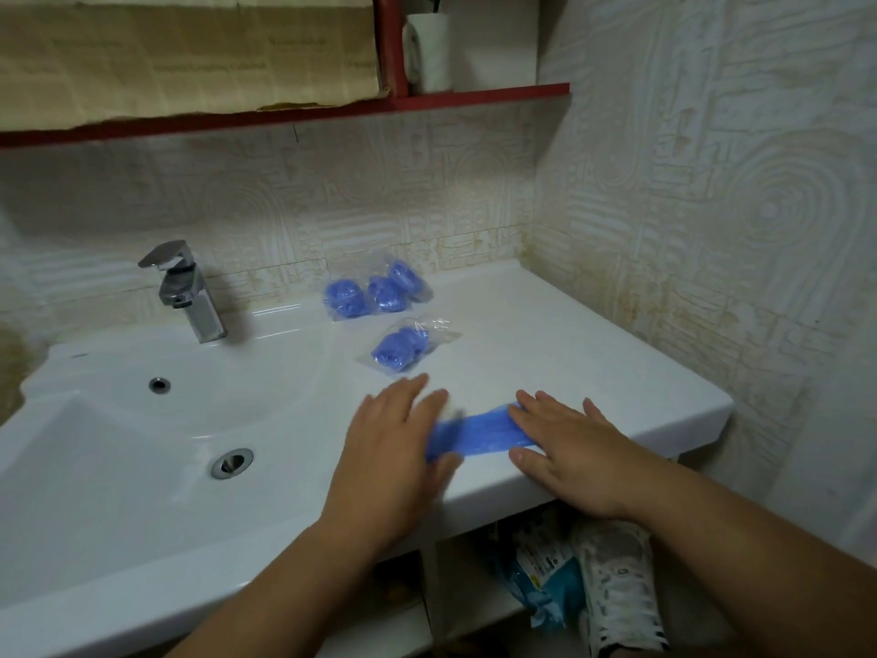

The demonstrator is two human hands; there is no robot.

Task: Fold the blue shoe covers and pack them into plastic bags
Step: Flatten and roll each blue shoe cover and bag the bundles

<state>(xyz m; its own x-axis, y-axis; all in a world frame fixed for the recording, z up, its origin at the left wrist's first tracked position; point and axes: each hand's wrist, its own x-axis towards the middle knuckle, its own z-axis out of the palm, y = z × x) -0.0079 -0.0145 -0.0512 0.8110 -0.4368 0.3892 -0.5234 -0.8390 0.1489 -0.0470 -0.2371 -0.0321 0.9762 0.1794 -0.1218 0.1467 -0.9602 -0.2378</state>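
Both hands, left (396, 429) and right (567, 446), spread flat, pressing cover (479, 432) at counter (593, 353) front edge; flattening step, fold next.

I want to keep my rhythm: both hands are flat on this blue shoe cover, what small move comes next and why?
Probably fold it: the left hand carries its end over to the right hand. The shoe cover lies stretched flat under both hands, unfolded, while the packed bags behind hold compact bundles.
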